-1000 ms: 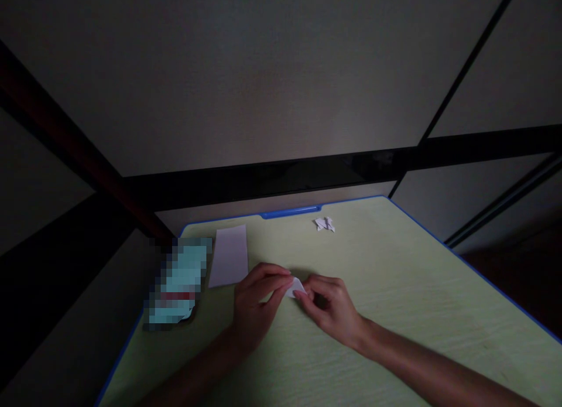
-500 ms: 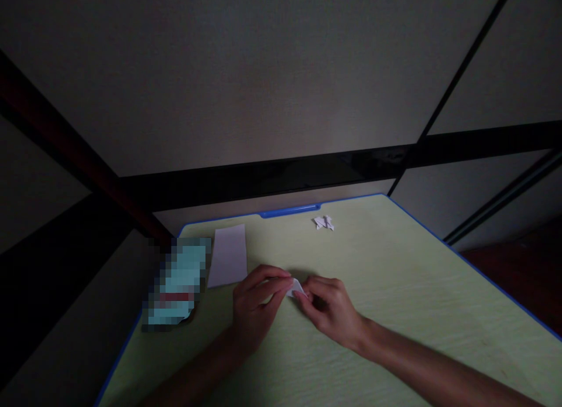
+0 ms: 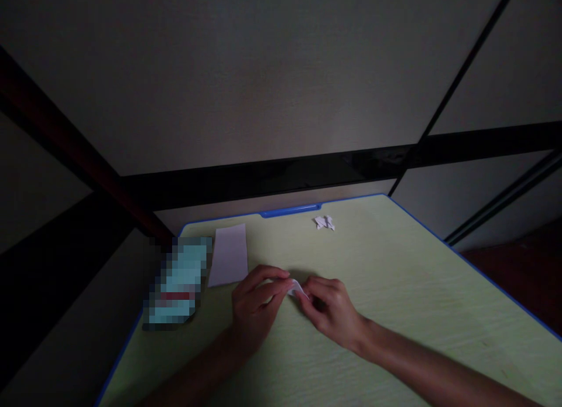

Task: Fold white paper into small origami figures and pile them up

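Observation:
A small piece of white folded paper (image 3: pixel 295 287) is pinched between my two hands, just above the table's middle. My left hand (image 3: pixel 259 301) grips its left end between thumb and fingertips. On the other side, my right hand (image 3: pixel 329 307) holds the right end, with the thumb on the near face and the fingers curled behind. Most of the paper is covered by my fingers, and its shape bends between them. Farther back lies a small white folded-paper piece (image 3: pixel 324 222) with pointed ends.
A stack or sheet of white paper (image 3: pixel 229 255) lies left of my hands. Beside it is a blurred-out light-blue object (image 3: pixel 180 284) near the left edge. The pale table (image 3: pixel 395 266) has a blue rim and a blue handle (image 3: pixel 291 210) at the back, against a panelled wall.
The paper between my fingers has become more curved and shows a narrower face. Both hands keep nearly the same place and grip.

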### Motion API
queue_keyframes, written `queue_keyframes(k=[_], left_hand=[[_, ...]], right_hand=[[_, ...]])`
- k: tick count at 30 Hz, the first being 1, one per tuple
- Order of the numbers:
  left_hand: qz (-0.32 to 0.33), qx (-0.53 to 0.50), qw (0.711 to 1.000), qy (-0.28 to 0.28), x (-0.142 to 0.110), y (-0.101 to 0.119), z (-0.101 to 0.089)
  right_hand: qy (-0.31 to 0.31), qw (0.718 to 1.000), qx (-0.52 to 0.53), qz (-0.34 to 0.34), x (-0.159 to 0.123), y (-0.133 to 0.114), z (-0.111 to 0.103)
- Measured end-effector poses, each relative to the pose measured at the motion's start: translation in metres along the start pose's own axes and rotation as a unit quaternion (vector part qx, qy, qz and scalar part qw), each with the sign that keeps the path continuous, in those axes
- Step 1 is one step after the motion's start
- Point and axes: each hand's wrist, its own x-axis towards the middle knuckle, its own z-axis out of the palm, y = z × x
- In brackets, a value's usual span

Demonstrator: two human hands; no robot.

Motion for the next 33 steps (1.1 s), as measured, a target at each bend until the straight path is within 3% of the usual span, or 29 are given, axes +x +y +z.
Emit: queue_keyframes(k=[20,27,33], left_hand=[[0.033,0.034,0.999,-0.016,-0.0003,-0.0041,0.0008],[0.023,0.053,0.997,-0.041,0.0008,-0.0034,0.0017],[-0.026,0.055,0.996,-0.069,0.0020,-0.0011,0.0015]], right_hand=[[-0.020,1.000,-0.020,0.004,-0.0005,0.0019,0.0015],[-0.025,0.999,-0.024,-0.002,0.0008,0.0007,0.0007],[-0.029,0.999,-0.019,-0.005,0.0001,0.0002,-0.0002]])
